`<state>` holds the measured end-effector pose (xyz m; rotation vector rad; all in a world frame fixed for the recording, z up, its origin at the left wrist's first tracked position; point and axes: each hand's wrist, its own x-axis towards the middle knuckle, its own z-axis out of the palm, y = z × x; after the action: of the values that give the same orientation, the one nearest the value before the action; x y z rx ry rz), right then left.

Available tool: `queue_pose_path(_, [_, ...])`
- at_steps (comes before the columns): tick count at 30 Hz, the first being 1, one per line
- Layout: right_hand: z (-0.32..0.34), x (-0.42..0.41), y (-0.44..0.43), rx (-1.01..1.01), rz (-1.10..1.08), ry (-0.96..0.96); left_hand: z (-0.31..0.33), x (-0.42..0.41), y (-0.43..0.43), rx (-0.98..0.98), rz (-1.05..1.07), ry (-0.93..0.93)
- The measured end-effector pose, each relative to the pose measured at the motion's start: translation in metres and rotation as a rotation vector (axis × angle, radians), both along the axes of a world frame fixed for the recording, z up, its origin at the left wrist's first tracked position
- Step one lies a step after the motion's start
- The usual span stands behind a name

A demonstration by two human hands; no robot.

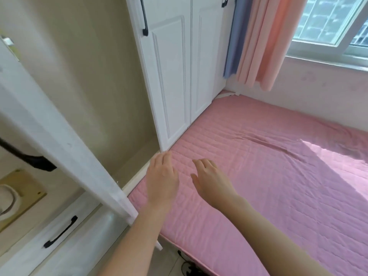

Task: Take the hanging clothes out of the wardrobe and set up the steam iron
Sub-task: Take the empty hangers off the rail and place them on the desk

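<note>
The left hand (162, 176) and right hand (211, 181) hover empty, fingers relaxed, over the bed (278, 176), seemingly ready to reach into the open wardrobe (171, 86) just left of them; no clothes or iron in view.

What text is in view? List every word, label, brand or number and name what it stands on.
None can be read.
The wardrobe doors, pink bed cover, curtains and window frame carry no lettering.
Faint pink wall marks under the window are too blurred to tell as text.
</note>
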<state>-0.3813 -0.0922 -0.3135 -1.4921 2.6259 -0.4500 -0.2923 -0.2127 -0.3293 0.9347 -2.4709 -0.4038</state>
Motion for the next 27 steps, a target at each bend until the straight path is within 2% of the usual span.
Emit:
queue_pose_path(8, [0.027, -0.079, -0.097, -0.088, 0.208, 0.022, 0.026, -0.057, -0.075, -0.027, 0.285, 0.034])
queue_pose_path(14, [0.055, -0.118, -0.181, -0.158, 0.389, 0.054, 0.057, -0.079, -0.135, -0.084, 0.507, 0.135])
queue_pose_path(20, [0.102, -0.14, -0.259, -0.26, 0.516, 0.056, 0.097, -0.087, -0.194, -0.203, 0.641, 0.18])
queue_pose_path(27, [0.143, -0.144, -0.334, -0.297, 0.613, 0.08, 0.148, -0.074, -0.269, -0.368, 0.731, 0.113])
